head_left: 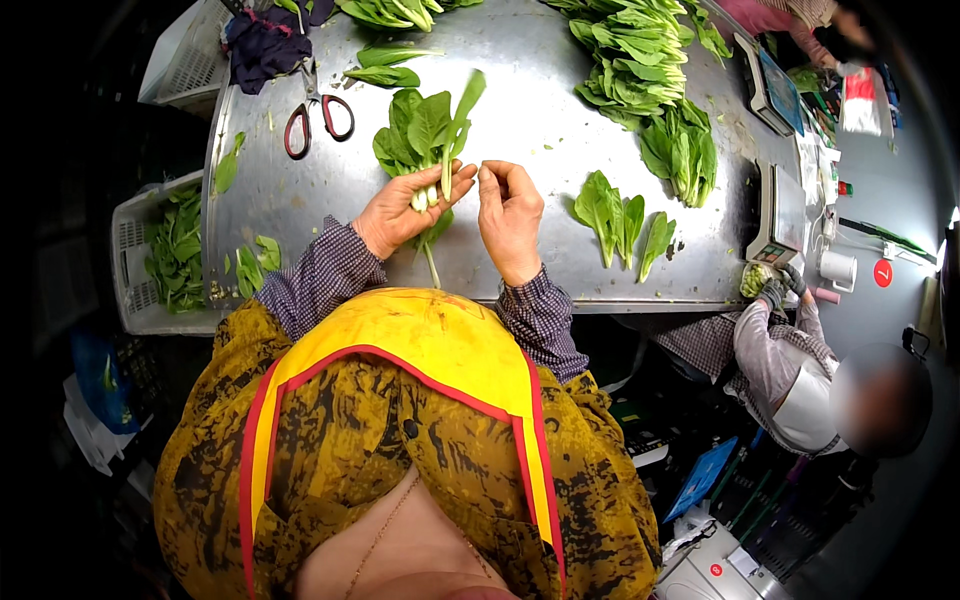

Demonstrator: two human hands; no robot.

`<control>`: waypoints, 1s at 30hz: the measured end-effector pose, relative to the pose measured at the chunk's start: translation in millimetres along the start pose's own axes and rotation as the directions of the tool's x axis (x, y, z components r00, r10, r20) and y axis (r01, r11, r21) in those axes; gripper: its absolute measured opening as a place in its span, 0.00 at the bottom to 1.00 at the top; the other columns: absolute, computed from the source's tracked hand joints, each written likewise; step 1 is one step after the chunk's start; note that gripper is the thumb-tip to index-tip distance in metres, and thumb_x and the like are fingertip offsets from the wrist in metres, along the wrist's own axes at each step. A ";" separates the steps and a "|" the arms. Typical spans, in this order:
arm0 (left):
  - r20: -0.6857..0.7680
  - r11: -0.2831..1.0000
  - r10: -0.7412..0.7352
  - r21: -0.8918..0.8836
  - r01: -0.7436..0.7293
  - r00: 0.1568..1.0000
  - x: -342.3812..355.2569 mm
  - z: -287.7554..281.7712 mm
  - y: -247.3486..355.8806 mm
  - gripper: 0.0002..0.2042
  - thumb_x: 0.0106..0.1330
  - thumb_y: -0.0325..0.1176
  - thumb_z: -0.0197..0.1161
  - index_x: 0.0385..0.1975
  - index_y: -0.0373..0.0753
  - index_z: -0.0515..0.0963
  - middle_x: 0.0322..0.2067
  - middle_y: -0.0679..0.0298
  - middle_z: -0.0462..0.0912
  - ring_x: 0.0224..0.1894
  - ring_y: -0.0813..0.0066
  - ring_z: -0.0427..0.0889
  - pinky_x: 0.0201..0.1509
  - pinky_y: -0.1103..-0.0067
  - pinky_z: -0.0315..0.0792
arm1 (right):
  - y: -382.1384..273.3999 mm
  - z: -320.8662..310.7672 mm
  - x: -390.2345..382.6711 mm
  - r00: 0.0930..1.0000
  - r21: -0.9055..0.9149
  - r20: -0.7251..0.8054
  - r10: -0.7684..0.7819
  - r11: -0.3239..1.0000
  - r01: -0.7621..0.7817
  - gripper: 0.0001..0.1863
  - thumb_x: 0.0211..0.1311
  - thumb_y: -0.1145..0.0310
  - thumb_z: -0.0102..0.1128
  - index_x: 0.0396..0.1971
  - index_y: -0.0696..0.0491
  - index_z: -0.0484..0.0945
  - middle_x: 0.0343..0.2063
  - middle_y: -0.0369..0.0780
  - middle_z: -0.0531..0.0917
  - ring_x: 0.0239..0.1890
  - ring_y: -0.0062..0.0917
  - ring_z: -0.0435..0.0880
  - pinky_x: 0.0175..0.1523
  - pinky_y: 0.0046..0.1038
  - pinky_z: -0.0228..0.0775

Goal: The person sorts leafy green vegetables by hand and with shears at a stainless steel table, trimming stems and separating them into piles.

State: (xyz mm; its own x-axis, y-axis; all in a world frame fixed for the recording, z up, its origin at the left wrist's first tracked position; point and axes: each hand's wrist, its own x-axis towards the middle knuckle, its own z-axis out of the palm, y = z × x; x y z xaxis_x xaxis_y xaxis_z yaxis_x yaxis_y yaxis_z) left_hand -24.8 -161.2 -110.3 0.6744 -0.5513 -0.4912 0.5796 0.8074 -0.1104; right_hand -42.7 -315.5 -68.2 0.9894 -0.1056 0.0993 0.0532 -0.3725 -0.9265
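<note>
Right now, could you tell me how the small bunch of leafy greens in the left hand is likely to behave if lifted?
The bunch of leafy greens probably feels light: the left hand grips it alone by the pale stems. The broad thin leaves fan out loosely, so they would likely flop and bruise easily. The stems look stiffer; the right hand rests beside them.

Left hand (pixel 405 212): palm up, fingers curled closed in a grasp.
Right hand (pixel 510 218): fingers bent, fingertips pinched beside the left hand.
</note>
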 end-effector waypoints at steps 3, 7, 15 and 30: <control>0.066 1.000 -0.022 -0.018 0.023 0.998 -0.9 -2.6 1.2 0.14 0.68 0.23 0.52 0.50 0.23 0.66 0.50 0.48 0.72 0.58 0.57 0.72 0.65 0.70 0.70 | -7.1 0.4 -0.3 0.998 -0.029 -0.039 -0.053 0.998 0.052 0.06 0.62 0.76 0.56 0.34 0.63 0.77 0.25 0.43 0.81 0.25 0.23 0.80 0.30 0.23 0.72; 0.173 0.994 -0.065 -0.072 0.078 0.983 -0.8 -4.7 0.4 0.15 0.69 0.25 0.51 0.53 0.26 0.65 0.52 0.50 0.72 0.59 0.57 0.71 0.66 0.66 0.67 | -10.7 0.4 -1.6 0.996 -0.040 -0.038 -0.084 0.996 0.083 0.05 0.62 0.76 0.56 0.34 0.63 0.77 0.24 0.42 0.81 0.23 0.22 0.79 0.28 0.23 0.71; 0.200 0.999 0.008 0.029 -0.014 0.980 1.0 -8.2 -0.2 0.17 0.70 0.29 0.50 0.56 0.27 0.62 0.56 0.47 0.66 0.62 0.57 0.67 0.67 0.67 0.67 | -0.8 8.4 -10.2 0.975 0.147 0.163 0.153 0.973 -0.178 0.08 0.64 0.72 0.56 0.31 0.63 0.78 0.19 0.39 0.81 0.19 0.17 0.76 0.26 0.21 0.69; -0.029 0.953 0.298 0.061 -0.296 0.954 9.4 -9.6 4.7 0.15 0.69 0.26 0.52 0.52 0.27 0.66 0.54 0.48 0.71 0.60 0.61 0.70 0.68 0.70 0.65 | 24.0 25.0 -8.2 0.881 0.481 -0.036 0.473 0.781 -0.399 0.11 0.68 0.69 0.48 0.31 0.61 0.73 0.23 0.39 0.80 0.19 0.17 0.75 0.24 0.19 0.67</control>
State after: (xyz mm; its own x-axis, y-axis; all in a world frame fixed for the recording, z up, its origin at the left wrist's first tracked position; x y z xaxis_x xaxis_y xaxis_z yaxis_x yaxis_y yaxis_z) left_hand -20.1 -160.5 -123.8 0.8031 -0.2790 -0.5264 0.3805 0.9201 0.0929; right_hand -46.2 -300.6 -100.4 0.8916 -0.3018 -0.3375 -0.2889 0.1948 -0.9373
